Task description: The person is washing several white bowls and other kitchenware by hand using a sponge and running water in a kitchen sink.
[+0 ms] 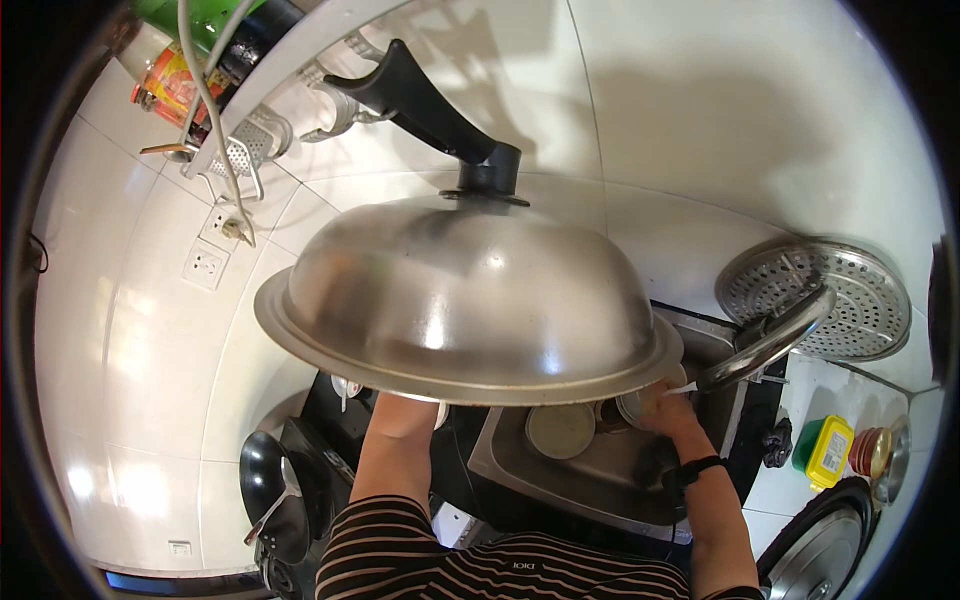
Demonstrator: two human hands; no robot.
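A large domed metal pan lid point(472, 300) with a black handle point(427, 112) fills the middle of the view, in front of much of the counter. Behind its rim my left hand is hidden; only the forearm shows. My right hand point(667, 412) is at the right end of the sink point(585, 487), beside a round bowl point(636, 407) and below the metal faucet point(772, 337). Its fingers are partly covered by the lid's rim, so its grip is unclear. Another round bowl or dish point(561, 430) lies in the sink, left of my right hand.
A perforated steamer plate point(847, 315) leans on the wall behind the faucet. At the right stand a yellow-lidded container point(829, 454), stacked jar lids or dishes point(871, 452) and a large round lid point(817, 555). A black wok point(262, 472) is at the left; cables hang near wall sockets point(206, 262).
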